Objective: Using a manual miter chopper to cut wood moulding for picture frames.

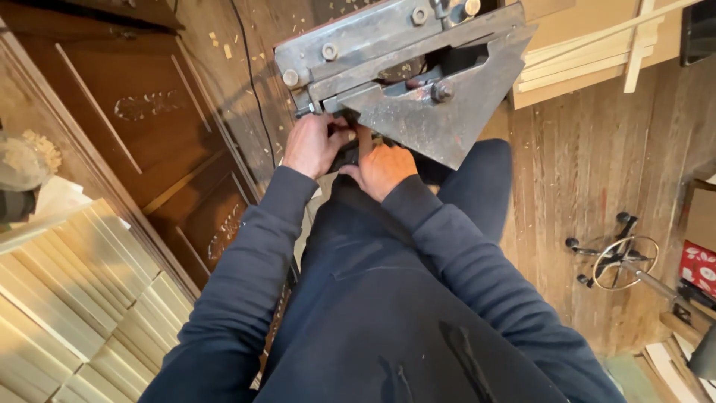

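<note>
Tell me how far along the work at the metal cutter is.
Done: cut pale strips lie stacked at the left, and wood chips litter the floor. In hand: the left hand and right hand hold a narrow wooden piece at the metal cutter. Left: long uncut strips lie beyond the machine.

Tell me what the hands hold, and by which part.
Both the left hand and the right hand grip a narrow wooden strip at its near end, under the grey metal machine.
</note>
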